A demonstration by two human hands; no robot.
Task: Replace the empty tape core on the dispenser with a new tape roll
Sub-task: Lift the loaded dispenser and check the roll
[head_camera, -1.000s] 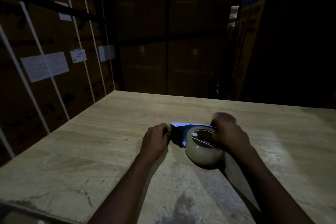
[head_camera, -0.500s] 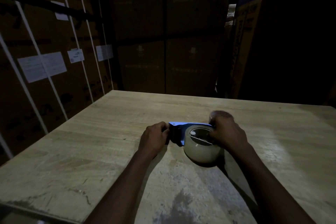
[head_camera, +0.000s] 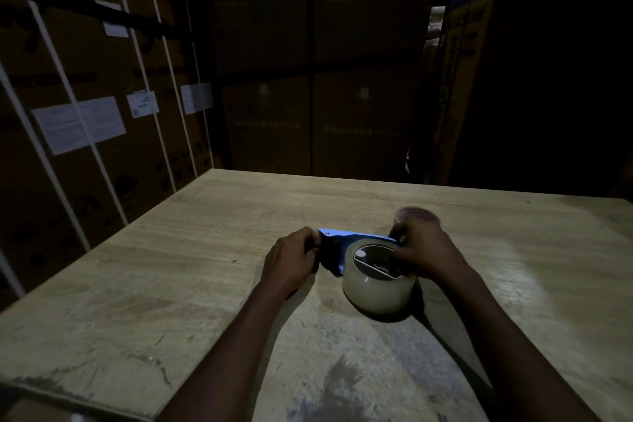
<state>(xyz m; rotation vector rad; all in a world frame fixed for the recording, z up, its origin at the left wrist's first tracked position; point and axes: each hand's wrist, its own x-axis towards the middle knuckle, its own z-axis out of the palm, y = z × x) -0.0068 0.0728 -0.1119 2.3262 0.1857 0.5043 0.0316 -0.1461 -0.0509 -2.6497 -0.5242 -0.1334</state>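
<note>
Blue dispenser [head_camera: 337,243] — lain flat on wooden table [head_camera: 205,277], new tape roll [head_camera: 378,281] seated. Left hand [head_camera: 291,262]: fingers curled round handle, steadying. Right hand [head_camera: 424,252]: fingertips pressed at roll's rim (probably seating it). Empty core [head_camera: 416,215] — just behind.

Wooden table [head_camera: 171,301]: tape dispenser [head_camera: 337,243] near centre, tape roll [head_camera: 376,288] at its right end, nearer the viewer. Left hand [head_camera: 291,260] at the dispenser's left end; right hand [head_camera: 424,253] on the roll's right side. Empty tape core [head_camera: 416,215] just behind the right hand. Stacked cartons [head_camera: 318,72] behind the table; strapped cartons [head_camera: 85,113] to its left.
</note>
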